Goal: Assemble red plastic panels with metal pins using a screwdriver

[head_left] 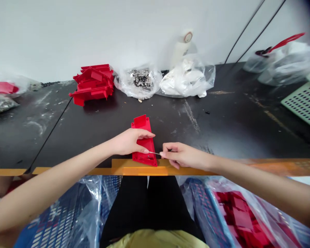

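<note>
At the far left of the table's back edge, a clear plastic bag [9, 86] holds red moulded pieces, and a second clear bag [1, 105] holds grey metal bits. Next along is a loose pile of about four or five ribbed, angular red plastic parts [91, 84]. To its right are a crinkled clear bag of small silvery metal pieces [139, 81] and a clear bag of white material [187, 79], with a white roll [181, 48] standing behind them.

Near the front edge of the table, a long, tapered red plastic part [147, 146] lies just behind an orange strip [165, 168]. The left hand [129, 142] is clenched around it, fingers curled over its top. The right hand [182, 155] pinches a thin metal pin [154, 153] between thumb and fingers, with the pin's far end by the left fingertips and the red part's side.

Further right are two black cables [255, 31], bagged items with a red-handled tool [281, 44], and a pale green perforated plastic tray [306, 105] at the right edge. The matte black table [209, 131] is scuffed with pale marks, and a white wall [93, 34] rises behind it. Below the front edge, a plastic-lined blue crate [59, 213] stands left of black-trousered legs [144, 203], and another blue crate [204, 206] to their right holds bagged red parts [237, 217].
</note>
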Available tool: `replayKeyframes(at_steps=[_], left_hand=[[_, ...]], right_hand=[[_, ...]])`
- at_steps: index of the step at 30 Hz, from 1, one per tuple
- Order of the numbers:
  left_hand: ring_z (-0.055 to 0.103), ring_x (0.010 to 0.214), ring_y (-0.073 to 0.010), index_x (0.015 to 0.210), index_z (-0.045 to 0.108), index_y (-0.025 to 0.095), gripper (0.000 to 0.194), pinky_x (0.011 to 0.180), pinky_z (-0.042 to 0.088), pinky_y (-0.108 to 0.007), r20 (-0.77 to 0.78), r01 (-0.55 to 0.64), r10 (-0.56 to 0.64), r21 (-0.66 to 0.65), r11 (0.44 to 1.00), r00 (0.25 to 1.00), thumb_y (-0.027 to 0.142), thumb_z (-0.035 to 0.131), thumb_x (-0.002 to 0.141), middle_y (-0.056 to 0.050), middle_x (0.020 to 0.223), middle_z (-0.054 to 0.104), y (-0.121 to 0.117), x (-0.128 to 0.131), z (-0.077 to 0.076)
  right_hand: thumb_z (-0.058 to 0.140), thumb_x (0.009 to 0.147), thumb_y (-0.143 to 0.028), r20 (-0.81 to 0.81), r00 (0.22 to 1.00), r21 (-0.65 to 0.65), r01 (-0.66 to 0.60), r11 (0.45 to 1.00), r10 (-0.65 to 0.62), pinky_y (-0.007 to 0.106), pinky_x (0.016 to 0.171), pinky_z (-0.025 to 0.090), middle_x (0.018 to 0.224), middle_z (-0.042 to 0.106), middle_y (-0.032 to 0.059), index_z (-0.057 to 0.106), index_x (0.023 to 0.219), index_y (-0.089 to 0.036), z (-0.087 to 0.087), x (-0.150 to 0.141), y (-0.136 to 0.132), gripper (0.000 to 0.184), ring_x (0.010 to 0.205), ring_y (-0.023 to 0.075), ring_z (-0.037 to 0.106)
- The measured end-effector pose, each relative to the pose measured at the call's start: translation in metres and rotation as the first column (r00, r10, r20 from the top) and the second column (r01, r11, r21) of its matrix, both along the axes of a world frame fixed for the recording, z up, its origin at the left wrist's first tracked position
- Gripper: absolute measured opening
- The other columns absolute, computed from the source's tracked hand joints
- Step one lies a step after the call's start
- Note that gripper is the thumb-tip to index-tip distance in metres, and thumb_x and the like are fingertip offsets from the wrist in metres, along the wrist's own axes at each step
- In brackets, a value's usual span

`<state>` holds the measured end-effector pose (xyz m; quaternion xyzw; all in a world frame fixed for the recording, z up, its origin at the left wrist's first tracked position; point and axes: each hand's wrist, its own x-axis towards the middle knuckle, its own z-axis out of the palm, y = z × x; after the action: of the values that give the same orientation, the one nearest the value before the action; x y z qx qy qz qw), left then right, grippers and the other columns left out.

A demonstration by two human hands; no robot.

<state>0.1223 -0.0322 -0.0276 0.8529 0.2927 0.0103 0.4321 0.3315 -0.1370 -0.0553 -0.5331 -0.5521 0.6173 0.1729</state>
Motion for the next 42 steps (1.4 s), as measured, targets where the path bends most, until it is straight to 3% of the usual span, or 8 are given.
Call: replayKeyframes(at_steps=[4,7,13,21,28,34,42], left_hand=[[0.059,0.120,-0.0219,0.123,0.062,0.021,0.036,0.107,0.044,-0.042,0.195,-0.147,0.110,0.188,0.971,0.975,0.029,0.063,0.088,-0.007,0.131,0.064,-0.009,-0.030,-0.013],[0.059,0.121,-0.0233,0.132,0.057,0.025,0.042,0.106,0.045,-0.045,0.170,-0.175,0.145,0.182,0.968,0.975,0.037,0.059,0.092,-0.007,0.134,0.061,-0.023,-0.045,-0.021],[0.046,0.134,-0.0220,0.140,0.048,0.023,0.055,0.114,0.036,-0.047,0.170,-0.178,0.146,0.189,0.966,0.975,0.040,0.063,0.089,-0.008,0.143,0.054,-0.039,-0.050,-0.034],[0.045,0.135,-0.0207,0.138,0.049,0.018,0.052,0.114,0.039,-0.044,0.176,-0.330,0.292,0.260,0.907,0.940,0.039,0.059,0.092,-0.010,0.141,0.055,-0.062,-0.051,-0.044],[0.039,0.140,-0.0213,0.147,0.035,0.016,0.062,0.117,0.033,-0.046,0.144,-0.300,0.264,0.370,0.879,0.954,0.040,0.055,0.094,-0.011,0.148,0.048,-0.080,-0.052,-0.045],[0.048,0.133,-0.0232,0.143,0.042,0.019,0.059,0.110,0.042,-0.045,0.184,-0.355,0.305,0.397,0.846,0.934,0.045,0.059,0.092,-0.011,0.140,0.056,-0.078,-0.052,-0.052],[0.052,0.129,-0.0235,0.143,0.042,0.020,0.061,0.107,0.045,-0.043,0.206,-0.355,0.292,0.437,0.826,0.934,0.047,0.059,0.091,-0.009,0.136,0.060,-0.079,-0.051,-0.054]], right_hand=[[0.045,0.091,-0.057,-0.122,0.968,-0.072,0.212,0.975,-0.220,0.020,0.042,0.019,0.052,0.044,-0.0069,0.049,0.085,-0.018,-0.009,0.010,-0.010,0.040,0.042,0.0051,0.029],[0.050,0.090,-0.058,-0.125,0.968,0.017,0.220,0.975,-0.217,0.020,0.045,0.025,0.060,0.047,-0.0051,0.053,0.088,-0.016,-0.010,0.014,-0.015,0.041,0.047,0.0051,0.033],[0.051,0.094,-0.048,0.115,0.987,0.324,0.069,0.943,-0.112,0.024,0.062,0.039,0.074,0.062,0.0004,0.064,0.091,-0.019,-0.004,0.006,-0.012,0.033,0.067,0.0105,0.053],[0.046,0.099,-0.035,0.267,0.963,0.498,-0.181,0.848,0.049,0.020,0.057,0.037,0.070,0.062,-0.0026,0.064,0.094,-0.019,0.002,0.001,-0.004,0.025,0.058,0.0069,0.051],[0.057,0.094,-0.029,0.226,0.953,0.540,-0.293,0.789,0.200,0.019,0.056,0.038,0.073,0.070,-0.0015,0.069,0.091,-0.017,0.004,0.000,0.012,0.017,0.057,0.0056,0.057],[0.057,0.094,-0.024,0.241,0.926,0.590,-0.379,0.713,0.292,0.018,0.057,0.038,0.076,0.071,-0.0018,0.069,0.091,-0.019,0.006,-0.003,0.027,0.013,0.059,0.0057,0.060],[0.053,0.096,-0.026,0.469,0.839,0.529,-0.517,0.673,0.276,0.024,0.049,0.027,0.060,0.063,-0.0058,0.061,0.081,-0.021,0.011,-0.008,0.029,0.018,0.047,0.0066,0.049]])
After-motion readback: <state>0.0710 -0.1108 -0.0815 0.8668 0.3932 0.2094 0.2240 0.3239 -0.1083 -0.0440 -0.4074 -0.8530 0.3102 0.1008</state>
